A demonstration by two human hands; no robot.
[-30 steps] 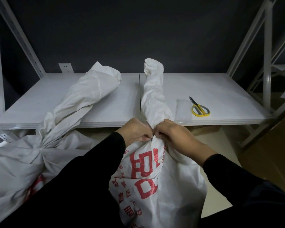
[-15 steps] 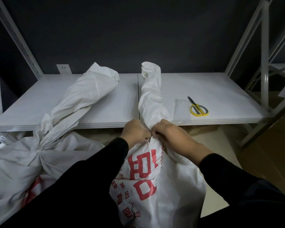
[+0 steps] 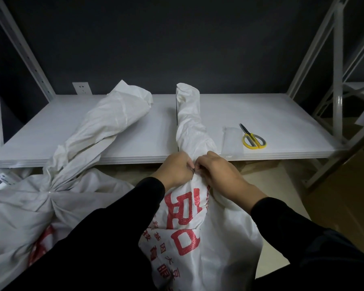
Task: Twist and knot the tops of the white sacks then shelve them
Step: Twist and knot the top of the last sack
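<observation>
Your one head view faces forward and down, close over your left hand (image 3: 173,168) and right hand (image 3: 218,170); the shelf (image 3: 282,114) spans mid-frame beyond.

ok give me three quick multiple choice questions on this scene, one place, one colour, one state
1. Where do the scissors lie?
A. on the shelf
B. on the floor
C. inside a box
2. What colour are their handles?
A. red
B. blue
C. yellow
3. What are the left hand and right hand doing?
A. hanging idle
B. gripping the twisted neck of the printed sack
C. cutting tape
Answers: 1 A, they rest on the white board right of the sack. 2 C, yellow loops show. 3 B, both hands' fingers curl round the neck.
</observation>
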